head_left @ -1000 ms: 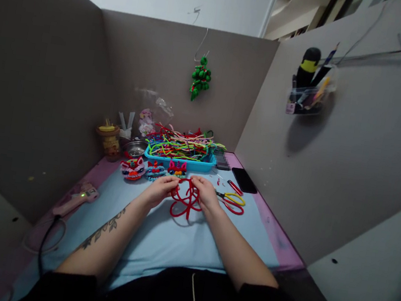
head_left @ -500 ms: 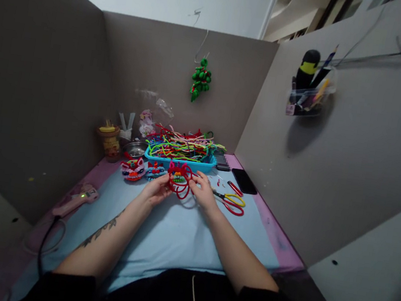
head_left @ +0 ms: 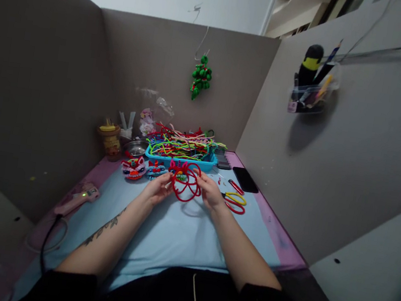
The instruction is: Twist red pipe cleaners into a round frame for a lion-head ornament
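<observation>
Between my two hands, a little above the blue cloth, is a red pipe cleaner shape (head_left: pixel 182 200) bent into several round loops. My left hand (head_left: pixel 159 188) pinches its left side. My right hand (head_left: pixel 210 190) has its fingers closed on the right side. Beyond it, partly hidden by the loops, stands a small pipe cleaner animal face with pink ears (head_left: pixel 178 164). A blue one (head_left: pixel 156 170) and a pink and red one (head_left: pixel 133 168) lie farther left. Scissors (head_left: pixel 235 201) with one yellow and one red handle rest right of my right hand, their blades partly hidden.
A blue tray (head_left: pixel 168 161) heaped with colourful pipe cleaners stands at the back. A red cutter (head_left: pixel 236 187) and a black phone (head_left: pixel 245 180) lie at right. A pink glue gun (head_left: pixel 78 201) with a cord sits at left. Grey partitions (head_left: pixel 152 68) enclose the table.
The red loops have turned and spread wider, now facing me as several open rings. My right hand has shifted slightly to the right, covering more of the scissors' blades.
</observation>
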`<state>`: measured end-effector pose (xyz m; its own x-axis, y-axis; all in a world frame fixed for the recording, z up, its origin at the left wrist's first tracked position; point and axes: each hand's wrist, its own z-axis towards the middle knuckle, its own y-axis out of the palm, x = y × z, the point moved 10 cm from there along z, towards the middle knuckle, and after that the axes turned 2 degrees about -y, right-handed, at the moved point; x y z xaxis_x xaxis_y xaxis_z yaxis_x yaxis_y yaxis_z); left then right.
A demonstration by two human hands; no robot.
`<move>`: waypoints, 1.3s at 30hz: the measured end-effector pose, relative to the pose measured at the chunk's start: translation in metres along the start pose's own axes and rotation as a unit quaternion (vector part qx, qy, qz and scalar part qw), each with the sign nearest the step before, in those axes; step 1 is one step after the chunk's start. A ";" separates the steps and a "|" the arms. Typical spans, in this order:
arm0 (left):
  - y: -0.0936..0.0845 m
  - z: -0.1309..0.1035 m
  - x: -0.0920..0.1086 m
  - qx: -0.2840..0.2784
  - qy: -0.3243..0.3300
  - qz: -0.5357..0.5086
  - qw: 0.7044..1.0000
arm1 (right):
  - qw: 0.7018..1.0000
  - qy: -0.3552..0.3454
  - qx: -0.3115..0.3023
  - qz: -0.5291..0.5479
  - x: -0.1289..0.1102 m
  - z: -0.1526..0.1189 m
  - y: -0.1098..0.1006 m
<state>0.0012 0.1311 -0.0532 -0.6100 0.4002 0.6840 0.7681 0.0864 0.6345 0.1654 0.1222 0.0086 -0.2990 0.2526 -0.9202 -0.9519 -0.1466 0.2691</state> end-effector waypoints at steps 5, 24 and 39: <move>0.006 -0.004 -0.003 -0.030 -0.014 0.075 0.997 | 0.992 -0.035 -0.061 -0.107 -0.013 -0.002 0.002; 0.017 -0.007 -0.014 -0.070 -0.057 0.025 0.996 | 0.986 0.006 -0.119 -0.114 0.003 -0.013 0.030; 0.005 0.001 -0.002 -0.016 0.019 0.076 0.997 | 0.991 0.054 0.070 0.102 0.021 -0.001 -0.004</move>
<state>0.0066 0.1322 -0.0516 -0.4947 0.3712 0.7858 0.8458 -0.0019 0.5335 0.1631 0.1270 -0.0126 -0.4836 0.1270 -0.8660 -0.8750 -0.0476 0.4817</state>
